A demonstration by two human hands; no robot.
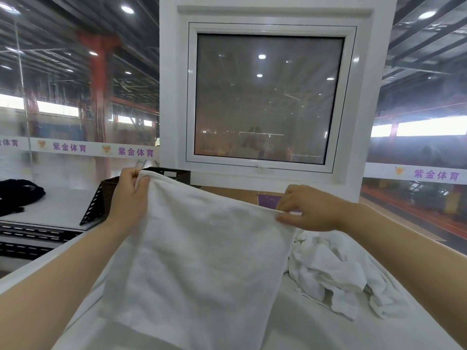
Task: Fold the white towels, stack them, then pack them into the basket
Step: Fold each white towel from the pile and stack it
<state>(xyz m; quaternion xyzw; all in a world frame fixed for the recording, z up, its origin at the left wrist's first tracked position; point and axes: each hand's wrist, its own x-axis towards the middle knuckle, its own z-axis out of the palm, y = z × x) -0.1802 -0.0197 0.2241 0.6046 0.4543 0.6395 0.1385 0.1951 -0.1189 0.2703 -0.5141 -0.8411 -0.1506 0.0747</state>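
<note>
1. Towel (202, 256): white, held up in the air between both hands by its top edge, hanging down toward the person and hiding the surface below it.
2. Left hand (129, 195) is raised, fingers and thumb curled round the towel's upper left corner, pinching it; the bare forearm runs down to the lower left.
3. Right hand (313, 208) sits lower than the left, so the top edge slopes down to the right. Thumb and fingertips pinch the towel's upper right corner, and the forearm reaches in from the lower right.
4. Pile (336, 271) of crumpled white towels lies just below the right hand, beside the held towel's right edge.
5. Basket (106, 198), dark and woven, stands behind the left hand, partly hidden by it and by the towel's corner.
6. Table (316, 324) under both arms is white; the pile rests on it.
7. Window (267, 97), white-framed with a dim pane, stands straight ahead above both hands.
8. Dark cloth (17, 195) lies on a pale surface well left of the left hand.
9. Banner (75, 147) with purple characters runs across the wall left of the window, and again to the right, in a big hall with ceiling lights.
</note>
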